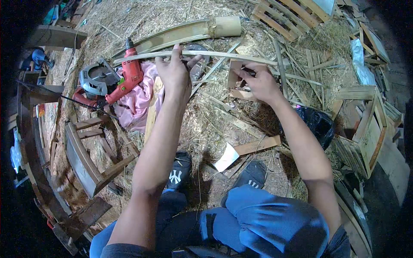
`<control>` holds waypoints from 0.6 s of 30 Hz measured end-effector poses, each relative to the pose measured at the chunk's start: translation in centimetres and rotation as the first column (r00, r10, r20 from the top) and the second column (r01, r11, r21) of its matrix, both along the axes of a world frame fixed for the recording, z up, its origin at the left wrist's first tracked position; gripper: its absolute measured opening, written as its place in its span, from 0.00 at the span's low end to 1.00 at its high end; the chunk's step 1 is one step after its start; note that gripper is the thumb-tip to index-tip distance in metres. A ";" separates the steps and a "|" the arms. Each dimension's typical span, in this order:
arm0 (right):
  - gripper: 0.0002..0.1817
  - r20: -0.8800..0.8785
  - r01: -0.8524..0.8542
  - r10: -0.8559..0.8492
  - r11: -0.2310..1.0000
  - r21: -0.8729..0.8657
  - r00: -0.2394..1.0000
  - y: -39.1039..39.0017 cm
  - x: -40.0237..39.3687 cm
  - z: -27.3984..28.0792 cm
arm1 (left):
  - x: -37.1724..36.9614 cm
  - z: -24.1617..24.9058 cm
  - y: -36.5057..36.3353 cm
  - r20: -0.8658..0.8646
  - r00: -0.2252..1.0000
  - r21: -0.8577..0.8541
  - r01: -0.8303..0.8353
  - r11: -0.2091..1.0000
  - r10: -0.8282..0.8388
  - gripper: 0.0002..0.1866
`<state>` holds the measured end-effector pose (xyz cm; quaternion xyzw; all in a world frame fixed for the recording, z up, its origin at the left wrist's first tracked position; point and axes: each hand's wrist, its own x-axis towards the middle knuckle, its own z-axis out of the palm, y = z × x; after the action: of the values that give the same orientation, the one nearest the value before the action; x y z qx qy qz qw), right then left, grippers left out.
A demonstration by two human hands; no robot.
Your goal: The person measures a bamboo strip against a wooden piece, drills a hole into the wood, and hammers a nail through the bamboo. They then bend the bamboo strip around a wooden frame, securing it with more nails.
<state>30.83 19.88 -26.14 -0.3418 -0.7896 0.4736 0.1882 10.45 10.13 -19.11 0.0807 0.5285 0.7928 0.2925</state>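
A long thin pale strip (223, 54) runs sideways in front of me. My left hand (174, 71) is at its left part, the fingers spread around it. Near the right part, my right hand (258, 79) has its fingers pinched on a small flat wooden piece (233, 74), just below the strip. Left of my left hand, a red drill (131, 71) lies on a pink cloth (133, 109), beside a grey circular saw (99, 77). Beyond the strip lies a split bamboo length (180, 34).
A wooden stool (86, 159) lies tipped at the left. Wooden crates (365, 124) stand at the right, with a black plastic bag (316, 124) nearer. A board (258, 145) and a white sheet (226, 158) lie before my shoes. Pallets (292, 17) are at the top right.
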 end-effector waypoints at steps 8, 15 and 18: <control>0.19 0.033 0.088 -0.095 0.981 0.172 0.995 -0.3 -0.7 0.4 | -0.3 -0.6 -0.1 -0.013 0.999 -0.001 -0.031 1.000 0.031 0.12; 0.17 -0.069 -0.026 0.032 0.996 0.090 0.997 0.0 -1.1 2.6 | -0.4 -0.2 0.0 -0.018 0.999 0.012 -0.042 0.999 0.042 0.15; 0.20 0.043 0.017 -0.022 0.993 0.116 0.999 -0.3 -1.0 3.3 | -0.5 -0.1 -0.1 -0.017 0.999 0.030 -0.033 0.999 0.033 0.16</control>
<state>29.78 19.60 -22.82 -0.3486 -0.8163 0.4175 0.1946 9.93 10.02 -19.22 0.0831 0.5204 0.8046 0.2737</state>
